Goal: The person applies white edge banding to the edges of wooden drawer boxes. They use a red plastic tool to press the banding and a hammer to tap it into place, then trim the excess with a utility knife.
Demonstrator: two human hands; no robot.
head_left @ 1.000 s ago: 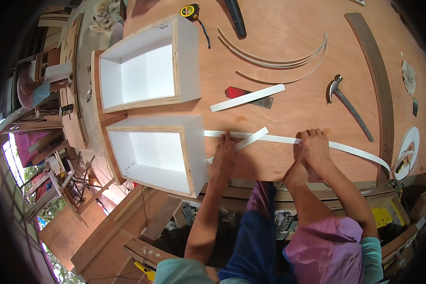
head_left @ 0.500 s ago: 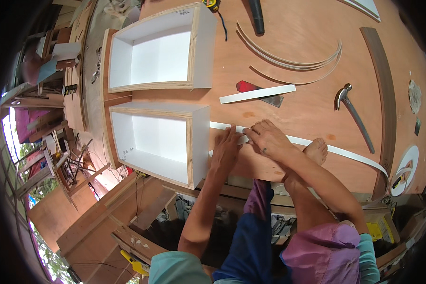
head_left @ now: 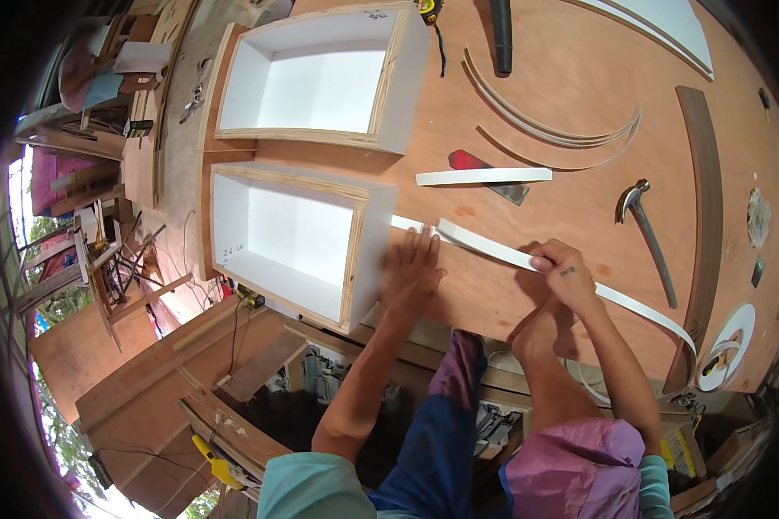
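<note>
My left hand (head_left: pixel 411 264) lies open beside the lower white box (head_left: pixel 363 259), fingertips on a long white strip (head_left: pixel 640 307) that runs across the plywood bench (head_left: pixel 545 208). A shorter white strip (head_left: pixel 485 244) lies along it, its far end pinched by my right hand (head_left: pixel 563 272). My bare foot is mostly hidden beneath that hand. Another white strip (head_left: pixel 459 177) rests over a red-and-metal flat tool (head_left: pixel 509 195). A hammer (head_left: pixel 645 225) is to the right, several curved thin strips (head_left: pixel 554 134) lie above.
Upper white box (head_left: pixel 407 95), tape measure (head_left: pixel 428 12), black tube (head_left: pixel 500 39), panel (head_left: pixel 666 26), dark board (head_left: pixel 697 190) and edging roll (head_left: pixel 725 346) lie on the bench. A person (head_left: pixel 86 73) works far left, among stacked boards (head_left: pixel 86 346).
The short strip has swung from crossing the long one to lying along it. My right hand went leftward to it, then back right holding it. My left fingers spread out. The view has shifted.
</note>
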